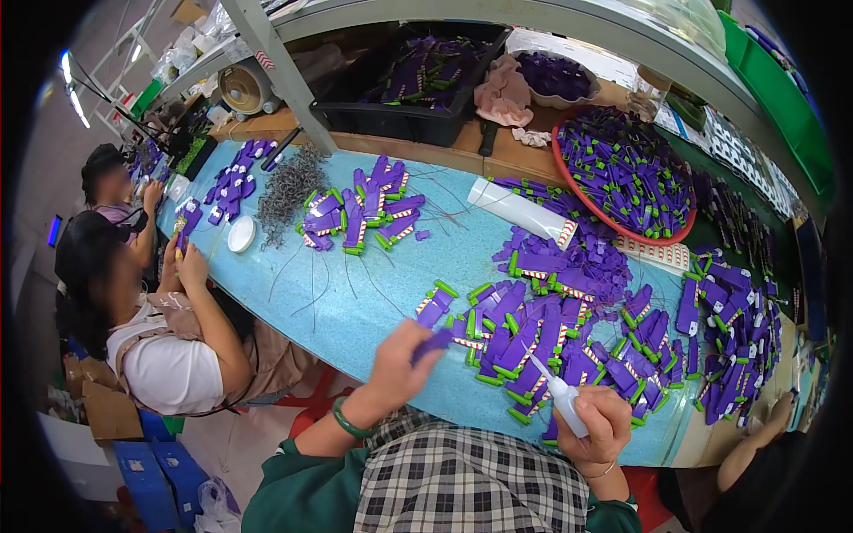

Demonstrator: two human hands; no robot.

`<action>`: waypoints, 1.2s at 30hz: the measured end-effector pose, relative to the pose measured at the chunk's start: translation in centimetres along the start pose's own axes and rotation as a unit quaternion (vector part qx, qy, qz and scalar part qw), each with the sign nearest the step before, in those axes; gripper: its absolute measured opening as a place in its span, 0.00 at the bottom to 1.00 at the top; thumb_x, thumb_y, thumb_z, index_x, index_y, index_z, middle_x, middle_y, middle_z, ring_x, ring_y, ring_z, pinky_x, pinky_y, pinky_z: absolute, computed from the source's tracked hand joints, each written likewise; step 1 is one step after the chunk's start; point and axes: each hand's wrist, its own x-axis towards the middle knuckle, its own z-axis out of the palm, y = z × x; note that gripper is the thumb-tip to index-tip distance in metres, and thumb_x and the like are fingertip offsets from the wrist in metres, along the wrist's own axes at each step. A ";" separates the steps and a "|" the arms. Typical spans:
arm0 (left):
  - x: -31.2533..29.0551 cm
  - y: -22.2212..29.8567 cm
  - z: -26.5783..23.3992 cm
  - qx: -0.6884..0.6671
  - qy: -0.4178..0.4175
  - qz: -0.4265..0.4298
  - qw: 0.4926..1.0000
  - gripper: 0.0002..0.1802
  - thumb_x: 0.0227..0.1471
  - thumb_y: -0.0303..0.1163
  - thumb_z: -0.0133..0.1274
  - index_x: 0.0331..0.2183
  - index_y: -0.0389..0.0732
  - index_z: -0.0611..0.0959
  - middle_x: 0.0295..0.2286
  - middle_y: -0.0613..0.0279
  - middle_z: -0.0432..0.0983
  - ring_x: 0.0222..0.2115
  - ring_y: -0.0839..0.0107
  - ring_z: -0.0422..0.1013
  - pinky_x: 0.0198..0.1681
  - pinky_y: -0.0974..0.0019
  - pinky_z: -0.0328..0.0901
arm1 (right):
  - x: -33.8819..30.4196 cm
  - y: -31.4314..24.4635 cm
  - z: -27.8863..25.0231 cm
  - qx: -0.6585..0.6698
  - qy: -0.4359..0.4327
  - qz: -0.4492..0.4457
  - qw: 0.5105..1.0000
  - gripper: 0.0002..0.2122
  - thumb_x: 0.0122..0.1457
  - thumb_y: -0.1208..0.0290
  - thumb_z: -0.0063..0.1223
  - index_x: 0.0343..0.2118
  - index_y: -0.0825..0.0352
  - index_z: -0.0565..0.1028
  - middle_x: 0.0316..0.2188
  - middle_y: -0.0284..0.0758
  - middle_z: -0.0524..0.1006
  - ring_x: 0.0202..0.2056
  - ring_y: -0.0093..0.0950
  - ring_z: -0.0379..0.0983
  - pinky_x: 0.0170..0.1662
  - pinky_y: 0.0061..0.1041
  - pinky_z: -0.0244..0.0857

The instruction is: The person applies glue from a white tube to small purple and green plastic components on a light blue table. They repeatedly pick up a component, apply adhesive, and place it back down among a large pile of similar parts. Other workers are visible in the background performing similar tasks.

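Note:
Near the table's front edge, my left hand (397, 364) is closed on a small purple piece (433, 346); a green bangle circles that wrist. To the right, my right hand (599, 428) grips a white squeeze bottle (566, 404), its thin nozzle tilted up and to the left. That nozzle tip is over or beside a heap of purple pieces with green ends and red-striped edges (520, 342); I cannot tell whether it touches them. One similar striped piece (435, 304) lies just beyond my left hand.
On the blue tabletop (355, 289) stand a small white tub (241, 234), a tangle of grey wires (293, 188) and another purple-green pile (369, 206). A red basket (689, 233) holds many pieces at the back right. Co-workers sit at left (169, 364) and right (755, 455).

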 end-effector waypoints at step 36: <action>1.8 2.7 7.4 0.115 0.004 0.144 0.983 0.28 0.42 0.23 0.61 0.46 0.37 0.70 0.37 0.52 0.69 0.39 0.53 0.67 0.44 0.52 0.61 | -0.1 1.2 -0.7 0.019 -0.002 -0.016 1.000 0.25 0.39 0.79 0.71 0.43 0.64 0.74 0.34 0.34 0.72 0.24 0.30 0.75 0.24 0.25 0.72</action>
